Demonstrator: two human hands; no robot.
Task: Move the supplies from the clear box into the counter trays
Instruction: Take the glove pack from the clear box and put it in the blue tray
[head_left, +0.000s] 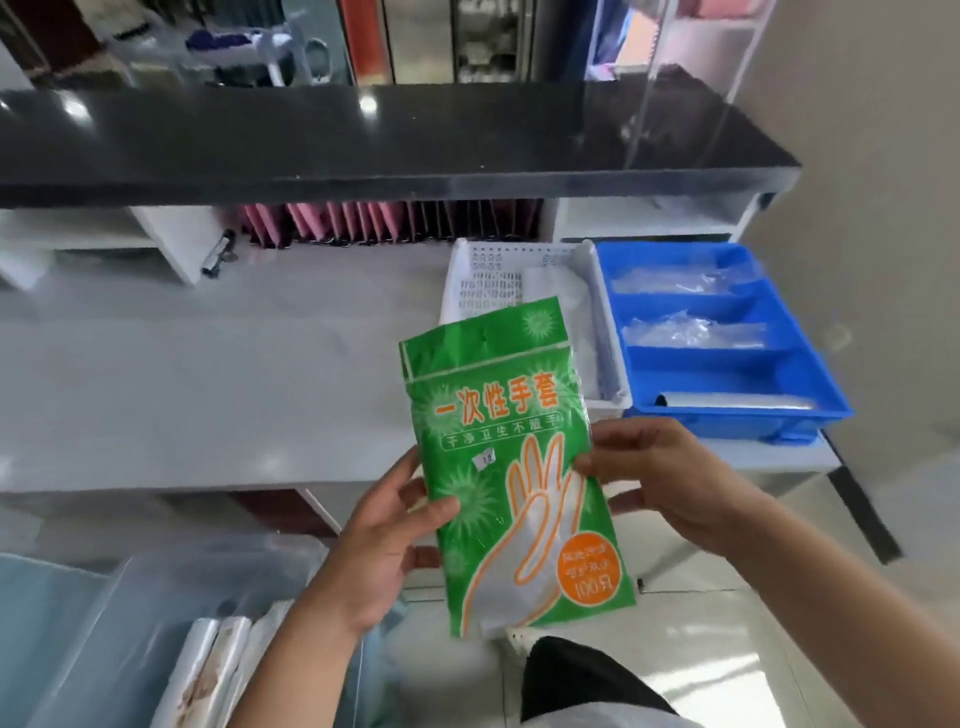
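Above the edge of the white counter (208, 374), a green packet of disposable gloves (514, 467) is held upright between both hands. The left hand (384, 540) is curled round the packet's left edge, with the thumb laid across the printed front. The right hand (660, 478) pinches the right edge, thumb in front and fingers behind. The packet is clear of the counter and of every tray; it hangs just in front of the white perforated tray (519, 270), which is partly hidden behind it.

On the counter to the right, a blue divided tray (727, 338) is seen touching the white tray's side. Clear plastic-wrapped items are already lying in its two far compartments, and a long wrapped item lies in the nearest one. Something pale and wrapped is also visible in the white tray, though what it is cannot be told.

At the lower left, the clear box (104, 623) is seen with further wrapped supplies still inside it.

The task is judged to be partly done: some supplies have been placed in the trays, one packet is in transit, and more remain to be taken from the box
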